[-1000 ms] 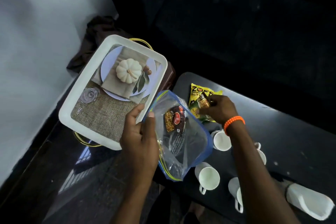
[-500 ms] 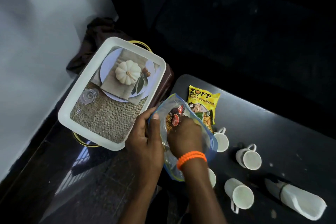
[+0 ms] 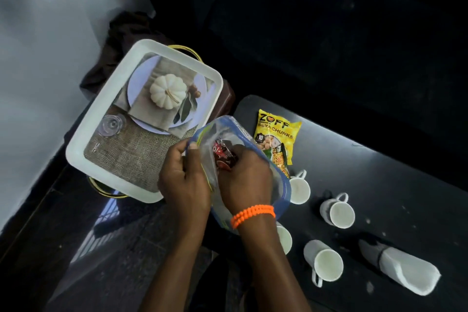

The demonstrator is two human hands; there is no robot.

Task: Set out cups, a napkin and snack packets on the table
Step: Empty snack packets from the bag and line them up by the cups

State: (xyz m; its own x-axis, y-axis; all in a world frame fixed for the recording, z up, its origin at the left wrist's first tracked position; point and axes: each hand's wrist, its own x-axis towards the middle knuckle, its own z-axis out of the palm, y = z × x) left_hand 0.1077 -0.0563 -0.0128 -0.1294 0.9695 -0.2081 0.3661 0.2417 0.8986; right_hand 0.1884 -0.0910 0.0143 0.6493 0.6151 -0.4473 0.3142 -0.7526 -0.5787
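Note:
My left hand [image 3: 182, 182] pinches the rim of a clear zip bag with a blue edge [image 3: 277, 180], holding it open. Inside the bag my right hand [image 3: 247, 180], orange bead bracelet on the wrist, grips a red snack packet [image 3: 224, 157]. A yellow soya chunks packet [image 3: 277, 132] lies on the dark table [image 3: 392, 172], with a second small packet [image 3: 279, 159] against its lower edge. Several white cups [image 3: 338, 210] lie on the table to the right of the bag. A rolled white napkin [image 3: 402, 268] rests at the far right.
A white tray with a pumpkin picture [image 3: 106, 134] sits left of the bag on a stand with yellow handles. A dark cloth [image 3: 126, 33] is bunched behind it by the white wall. Dark glossy floor lies below.
My right hand left the yellow packet on the table, went into the bag and closed on the red packet. The left hand kept hold of the bag rim.

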